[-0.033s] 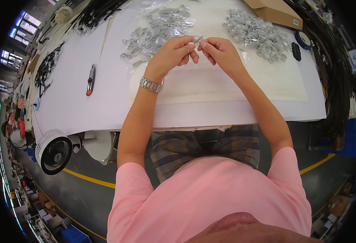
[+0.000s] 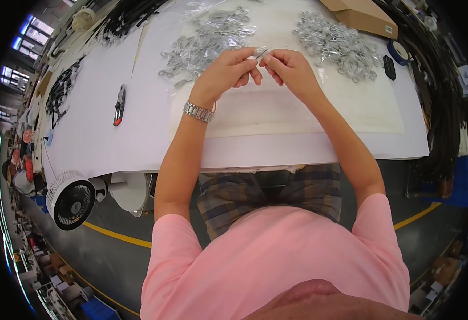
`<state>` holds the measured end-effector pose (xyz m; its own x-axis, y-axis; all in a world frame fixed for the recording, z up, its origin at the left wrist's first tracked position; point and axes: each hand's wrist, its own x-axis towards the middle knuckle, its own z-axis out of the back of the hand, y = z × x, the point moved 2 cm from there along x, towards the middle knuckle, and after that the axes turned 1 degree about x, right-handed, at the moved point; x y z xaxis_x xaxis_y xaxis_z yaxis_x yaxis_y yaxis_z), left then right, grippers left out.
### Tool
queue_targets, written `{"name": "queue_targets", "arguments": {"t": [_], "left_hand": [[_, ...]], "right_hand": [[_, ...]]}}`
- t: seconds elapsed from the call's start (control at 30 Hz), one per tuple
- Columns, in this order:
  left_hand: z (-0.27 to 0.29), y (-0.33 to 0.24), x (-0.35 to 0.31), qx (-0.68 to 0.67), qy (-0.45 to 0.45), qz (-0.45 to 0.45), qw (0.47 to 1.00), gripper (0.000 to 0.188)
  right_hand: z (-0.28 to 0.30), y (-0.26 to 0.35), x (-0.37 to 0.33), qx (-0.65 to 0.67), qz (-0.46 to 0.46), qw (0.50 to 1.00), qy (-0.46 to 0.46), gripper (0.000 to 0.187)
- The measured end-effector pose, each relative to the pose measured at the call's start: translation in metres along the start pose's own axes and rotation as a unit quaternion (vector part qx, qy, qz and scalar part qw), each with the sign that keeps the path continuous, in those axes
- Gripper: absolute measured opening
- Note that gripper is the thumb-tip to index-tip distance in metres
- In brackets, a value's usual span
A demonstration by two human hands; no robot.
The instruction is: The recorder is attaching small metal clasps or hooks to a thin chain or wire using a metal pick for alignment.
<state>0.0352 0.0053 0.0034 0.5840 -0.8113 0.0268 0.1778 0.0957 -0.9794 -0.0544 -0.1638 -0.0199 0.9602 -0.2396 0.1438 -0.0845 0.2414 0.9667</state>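
Close together above the table's middle, my left hand and my right hand pinch a small shiny metal piece between thumbs and forefingers. A bit of clear film seems to surround it, and the fingertips hide its exact kind. Beyond my left hand spreads a pile of silvery looped metal pieces, many in clear plastic bags. A second such pile lies beyond my right hand. Both forearms hang over the table's near edge, and a metal watch circles my left wrist.
A utility knife lies on the white table at left, near black strips. At far right are a cardboard box, a tape roll and a black object. A fan stands by the near left edge.
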Motion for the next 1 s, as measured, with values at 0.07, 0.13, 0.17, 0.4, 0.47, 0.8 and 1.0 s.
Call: {"name": "queue_targets", "arguments": {"t": [0.07,0.13,0.17,0.4,0.47,0.8,1.0], "left_hand": [[-0.002,0.001,0.000,-0.010,0.041,0.011,0.999,0.032],[-0.006,0.004,0.003,-0.008,0.008,0.009,1.000,0.032],[-0.007,0.006,0.005,-0.007,-0.025,0.008,1.000,0.033],[-0.015,0.020,0.018,0.192,-0.127,-0.128,0.965,0.033],[-0.017,0.022,0.019,0.147,-0.139,-0.141,0.969,0.032],[0.016,0.008,0.012,-0.072,-0.259,-0.057,0.961,0.024],[0.013,0.024,0.022,-0.061,-0.278,-0.056,0.957,0.022]], "right_hand": [[-0.001,-0.002,0.000,0.015,-0.003,1.000,-0.011,0.028],[0.001,-0.002,0.001,0.009,-0.001,1.000,-0.012,0.028],[0.002,-0.002,0.001,0.004,0.001,1.000,-0.012,0.028],[0.003,0.004,0.004,0.087,-0.072,0.992,0.053,0.028],[0.008,0.000,0.007,0.154,-0.119,0.976,0.100,0.027],[0.060,-0.029,0.051,0.288,-0.029,0.947,-0.141,0.045],[0.021,-0.058,0.181,-0.142,0.165,0.971,-0.096,0.061]]}}
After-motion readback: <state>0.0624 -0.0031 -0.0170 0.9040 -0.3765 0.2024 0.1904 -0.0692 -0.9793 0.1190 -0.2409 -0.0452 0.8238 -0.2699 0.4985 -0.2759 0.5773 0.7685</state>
